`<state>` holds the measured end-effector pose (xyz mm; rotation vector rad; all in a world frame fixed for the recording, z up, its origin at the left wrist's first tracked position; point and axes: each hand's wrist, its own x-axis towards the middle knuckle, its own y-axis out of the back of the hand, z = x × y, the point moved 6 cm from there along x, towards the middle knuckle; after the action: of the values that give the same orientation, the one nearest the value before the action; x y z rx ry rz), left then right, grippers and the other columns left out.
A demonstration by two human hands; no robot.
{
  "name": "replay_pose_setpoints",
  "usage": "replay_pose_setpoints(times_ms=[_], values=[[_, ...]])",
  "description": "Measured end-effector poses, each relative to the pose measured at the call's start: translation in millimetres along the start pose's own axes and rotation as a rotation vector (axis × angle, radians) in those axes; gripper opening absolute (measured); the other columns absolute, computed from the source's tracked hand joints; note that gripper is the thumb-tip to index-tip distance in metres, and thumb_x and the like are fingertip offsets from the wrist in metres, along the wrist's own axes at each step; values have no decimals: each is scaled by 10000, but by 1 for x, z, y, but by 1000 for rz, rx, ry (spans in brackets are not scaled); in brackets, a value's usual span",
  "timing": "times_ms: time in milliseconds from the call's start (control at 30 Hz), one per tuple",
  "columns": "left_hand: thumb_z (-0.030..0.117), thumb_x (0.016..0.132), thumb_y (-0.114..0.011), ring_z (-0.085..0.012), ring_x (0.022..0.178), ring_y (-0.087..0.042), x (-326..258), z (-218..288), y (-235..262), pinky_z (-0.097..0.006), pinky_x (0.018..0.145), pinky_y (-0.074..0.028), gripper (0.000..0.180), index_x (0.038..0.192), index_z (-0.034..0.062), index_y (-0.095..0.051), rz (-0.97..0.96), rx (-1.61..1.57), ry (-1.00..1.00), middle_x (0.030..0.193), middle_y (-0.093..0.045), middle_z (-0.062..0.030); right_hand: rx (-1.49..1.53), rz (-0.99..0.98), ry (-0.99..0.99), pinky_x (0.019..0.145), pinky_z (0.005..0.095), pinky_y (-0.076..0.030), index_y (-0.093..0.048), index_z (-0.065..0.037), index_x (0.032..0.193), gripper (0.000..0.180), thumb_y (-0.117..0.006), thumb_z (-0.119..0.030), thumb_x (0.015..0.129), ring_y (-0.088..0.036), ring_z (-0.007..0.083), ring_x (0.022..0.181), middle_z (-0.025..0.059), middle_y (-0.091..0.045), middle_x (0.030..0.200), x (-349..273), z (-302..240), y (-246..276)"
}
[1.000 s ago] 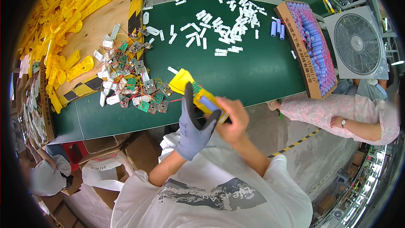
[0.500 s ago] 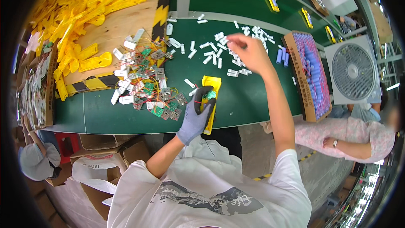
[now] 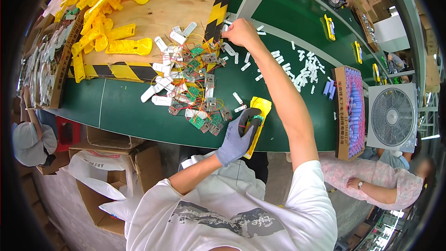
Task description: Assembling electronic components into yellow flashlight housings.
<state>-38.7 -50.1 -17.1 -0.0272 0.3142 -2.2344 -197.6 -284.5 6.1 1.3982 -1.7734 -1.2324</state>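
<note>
My left hand, in a grey glove with dark fingers, is closed around a yellow plastic housing at the table's front edge. A bit of green circuit board shows at its fingertips, partly hidden by them. My bare right hand reaches far over the table to the striped edge of the wooden board. Its fingers are curled together beside small white plastic pieces; what they hold, if anything, is hidden. Left of the housing lies a tangle of green circuit boards with red and yellow wires and white cases.
Yellow housings are heaped on the wooden board at left. Many white pieces lie scattered mid-table. A carton of cylindrical cells stands at right, near a fan. Other people sit at both sides and across.
My right hand has moved left, from above the scattered white pieces to the striped edge. My left hand still grips the yellow housing. The whole view has shifted, so the table appears further right.
</note>
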Motion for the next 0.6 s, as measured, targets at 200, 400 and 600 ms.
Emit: replay_pose_setpoints(times_ms=[200,400,600], values=[[67,932,-546,-129,865,-561,2,-8,0,-283,811,-462,200,1120,0,-561,67,-58,-75,972,-615,-109,131,-52,87,635,353,-512,-717,-11,889,279,-732,-243,734,-654,248,663,136,-692,748,-6,18,10],[54,923,-553,-124,846,-579,-2,1,4,-280,796,-477,202,1114,-7,-571,108,-49,-104,951,-622,-106,938,149,-95,618,215,-416,-618,-21,1069,247,-686,-80,838,-547,68,708,8,-622,785,-148,94,40],[46,903,-579,-129,790,-569,1,1,1,-283,750,-480,198,1093,-10,-579,94,12,-138,922,-615,-115,1419,31,-262,530,192,-446,-624,-10,937,123,-685,-10,830,-602,75,620,50,-654,772,-303,112,-19]])
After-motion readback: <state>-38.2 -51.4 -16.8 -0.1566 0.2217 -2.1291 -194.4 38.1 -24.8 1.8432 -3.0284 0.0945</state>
